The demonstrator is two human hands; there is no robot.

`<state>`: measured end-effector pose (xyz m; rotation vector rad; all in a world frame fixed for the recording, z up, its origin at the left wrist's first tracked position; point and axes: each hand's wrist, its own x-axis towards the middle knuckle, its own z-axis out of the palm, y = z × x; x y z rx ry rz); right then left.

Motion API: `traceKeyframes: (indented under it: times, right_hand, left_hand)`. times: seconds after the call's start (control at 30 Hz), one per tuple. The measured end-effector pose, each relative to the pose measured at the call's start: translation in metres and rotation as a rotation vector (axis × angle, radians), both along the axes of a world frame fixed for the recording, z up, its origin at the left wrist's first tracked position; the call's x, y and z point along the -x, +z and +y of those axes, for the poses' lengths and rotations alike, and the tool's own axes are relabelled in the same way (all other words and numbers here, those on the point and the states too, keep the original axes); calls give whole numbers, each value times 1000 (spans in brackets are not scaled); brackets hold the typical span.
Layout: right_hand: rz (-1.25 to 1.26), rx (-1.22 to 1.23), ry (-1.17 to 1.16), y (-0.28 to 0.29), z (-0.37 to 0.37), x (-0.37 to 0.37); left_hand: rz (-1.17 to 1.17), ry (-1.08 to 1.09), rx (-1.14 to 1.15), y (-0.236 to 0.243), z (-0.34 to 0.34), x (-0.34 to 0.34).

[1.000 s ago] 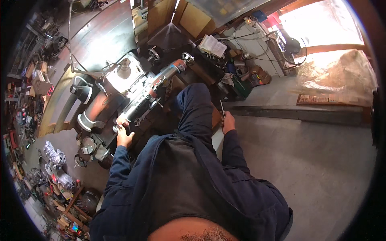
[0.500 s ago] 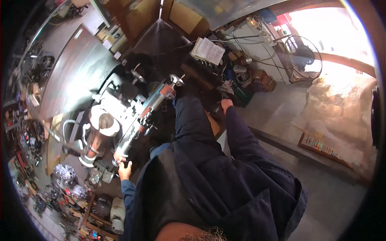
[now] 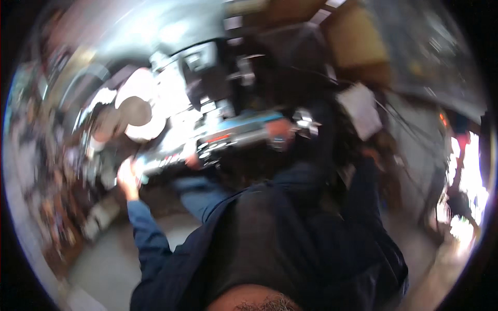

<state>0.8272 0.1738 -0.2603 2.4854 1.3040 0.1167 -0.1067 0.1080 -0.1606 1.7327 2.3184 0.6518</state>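
Indoors, a person in a dark jacket [image 3: 316, 249] worked at a long metal machine [image 3: 241, 136], which stretched across the scene from left to right, just beyond the knees. The left hand [image 3: 128, 176] touched the machine's left end; blur hid whether the fingers were clenched around it. The right hand [image 3: 371, 154] was well apart from the other, to the right of the machine, in shadow, and whether it grasped anything could not be told. A shiny metal wheel [image 3: 306, 123] stood at the machine's right end, and white paper [image 3: 359, 110] lay farther right. Blurred clutter [image 3: 59, 207] filled the left side, while bright light [image 3: 467, 181] glared at the far right.
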Motion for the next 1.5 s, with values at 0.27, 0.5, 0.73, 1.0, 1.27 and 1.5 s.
traceKeyframes:
  times: [0.27, 0.5, 0.73, 1.0, 1.27, 1.5]
  right_hand:
    - [946, -344, 434, -10, 69, 211]
    - [1178, -432, 495, -2, 44, 220]
    - [1304, -372, 384, 22, 23, 202]
    - [881, -676, 800, 81, 20, 248]
    - [1143, -646, 836, 118, 31, 336]
    - [1074, -583, 765, 108, 69, 325]
  left_hand:
    - [-744, 546, -233, -9, -19, 1]
    - [-49, 711, -599, -80, -99, -207]
    - [-130, 481, -122, -58, -149, -266]
    - [155, 555, -415, -57, -174, -210]
    - [96, 444, -492, -35, -137, -215]
    - [257, 382, -687, -5, -95, -173]
